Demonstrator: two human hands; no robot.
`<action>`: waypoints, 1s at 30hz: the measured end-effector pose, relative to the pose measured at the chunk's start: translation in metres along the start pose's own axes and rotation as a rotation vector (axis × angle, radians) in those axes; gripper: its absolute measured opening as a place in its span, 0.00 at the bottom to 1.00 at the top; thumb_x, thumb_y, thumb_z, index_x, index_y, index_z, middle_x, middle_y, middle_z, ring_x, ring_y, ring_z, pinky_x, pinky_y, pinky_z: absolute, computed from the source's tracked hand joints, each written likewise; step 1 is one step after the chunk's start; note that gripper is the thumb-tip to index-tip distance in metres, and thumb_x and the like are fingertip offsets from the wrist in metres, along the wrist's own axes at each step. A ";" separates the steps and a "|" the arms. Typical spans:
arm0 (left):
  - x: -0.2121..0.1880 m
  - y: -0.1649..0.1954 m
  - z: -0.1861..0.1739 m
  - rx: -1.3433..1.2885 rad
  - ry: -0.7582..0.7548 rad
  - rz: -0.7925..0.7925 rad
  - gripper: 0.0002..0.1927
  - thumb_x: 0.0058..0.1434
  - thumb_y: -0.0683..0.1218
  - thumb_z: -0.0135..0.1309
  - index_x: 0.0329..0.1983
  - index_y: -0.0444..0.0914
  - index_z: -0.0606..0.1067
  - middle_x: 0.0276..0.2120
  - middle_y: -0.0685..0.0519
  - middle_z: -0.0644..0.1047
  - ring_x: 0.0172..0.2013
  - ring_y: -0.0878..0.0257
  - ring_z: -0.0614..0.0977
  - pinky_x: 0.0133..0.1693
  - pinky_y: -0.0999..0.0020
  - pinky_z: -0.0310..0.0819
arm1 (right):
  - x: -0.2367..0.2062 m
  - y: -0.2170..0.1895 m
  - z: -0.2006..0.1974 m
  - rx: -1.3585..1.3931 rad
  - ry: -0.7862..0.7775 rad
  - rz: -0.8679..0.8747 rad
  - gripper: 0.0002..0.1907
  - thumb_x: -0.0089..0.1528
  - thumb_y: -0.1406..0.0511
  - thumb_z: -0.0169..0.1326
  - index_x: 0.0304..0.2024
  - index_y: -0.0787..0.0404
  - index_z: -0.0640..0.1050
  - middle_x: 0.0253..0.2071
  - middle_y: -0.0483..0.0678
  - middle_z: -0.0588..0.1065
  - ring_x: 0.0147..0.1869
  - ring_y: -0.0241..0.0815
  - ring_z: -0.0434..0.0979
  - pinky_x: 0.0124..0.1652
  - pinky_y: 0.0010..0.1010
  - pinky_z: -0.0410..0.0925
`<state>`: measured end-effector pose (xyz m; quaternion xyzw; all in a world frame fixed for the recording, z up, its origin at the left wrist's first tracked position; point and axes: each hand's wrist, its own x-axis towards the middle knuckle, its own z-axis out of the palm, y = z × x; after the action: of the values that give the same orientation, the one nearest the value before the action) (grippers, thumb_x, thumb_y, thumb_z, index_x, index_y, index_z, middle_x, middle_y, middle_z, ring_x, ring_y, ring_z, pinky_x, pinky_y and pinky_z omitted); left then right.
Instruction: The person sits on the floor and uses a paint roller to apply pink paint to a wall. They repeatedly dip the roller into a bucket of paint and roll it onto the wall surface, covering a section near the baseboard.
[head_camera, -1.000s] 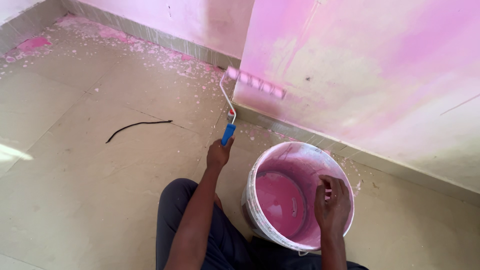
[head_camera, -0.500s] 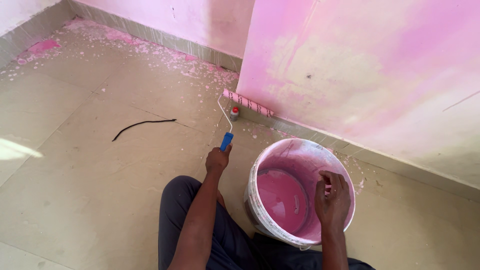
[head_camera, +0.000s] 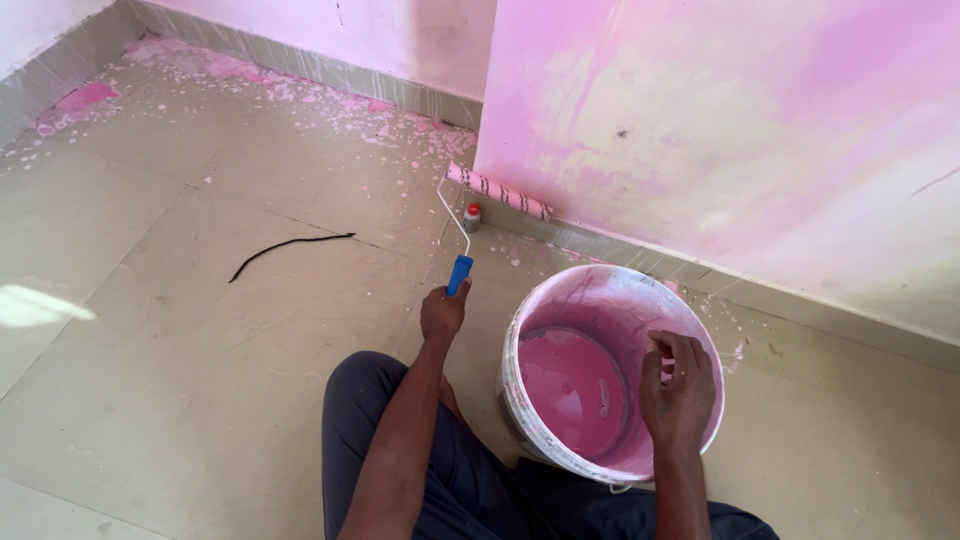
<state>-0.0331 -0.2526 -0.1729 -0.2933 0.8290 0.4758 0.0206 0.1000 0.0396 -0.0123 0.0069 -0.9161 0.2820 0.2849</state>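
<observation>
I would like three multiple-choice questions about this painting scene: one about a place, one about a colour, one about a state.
1. Where does the pink paint roller lie?
A. low on the wall
B. inside the bucket
C. flat on the floor tiles

2. What colour is the roller's handle?
A. red
B. blue
C. green

3. What does the right hand do?
A. hangs free
B. grips the round white plastic bucket rim
C. holds a brush

Answers: 1 A, it presses just above the skirting; 2 B, blue shows above the left hand; 3 B, fingers curl over the rim.
</observation>
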 end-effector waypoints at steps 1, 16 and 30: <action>0.000 -0.001 0.000 -0.003 0.003 0.009 0.34 0.59 0.73 0.51 0.33 0.38 0.83 0.35 0.39 0.83 0.40 0.40 0.84 0.45 0.48 0.76 | 0.000 0.000 0.000 -0.001 -0.004 0.001 0.09 0.64 0.69 0.53 0.46 0.61 0.80 0.43 0.52 0.77 0.44 0.50 0.78 0.38 0.37 0.73; -0.002 0.028 0.017 -0.183 0.072 0.279 0.31 0.63 0.68 0.54 0.27 0.34 0.78 0.23 0.40 0.78 0.27 0.43 0.80 0.33 0.49 0.72 | 0.001 0.001 -0.001 0.011 -0.031 0.043 0.09 0.64 0.68 0.53 0.46 0.60 0.80 0.43 0.51 0.77 0.43 0.48 0.78 0.36 0.36 0.73; -0.017 0.065 0.030 -0.434 0.061 0.379 0.27 0.64 0.62 0.55 0.27 0.33 0.76 0.18 0.45 0.71 0.21 0.57 0.71 0.28 0.58 0.67 | 0.005 0.003 0.000 -0.031 -0.034 0.060 0.10 0.63 0.68 0.53 0.47 0.58 0.80 0.43 0.50 0.78 0.41 0.47 0.79 0.35 0.36 0.74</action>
<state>-0.0592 -0.1965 -0.1332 -0.1449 0.7480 0.6284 -0.1571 0.0953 0.0424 -0.0116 -0.0205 -0.9248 0.2760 0.2609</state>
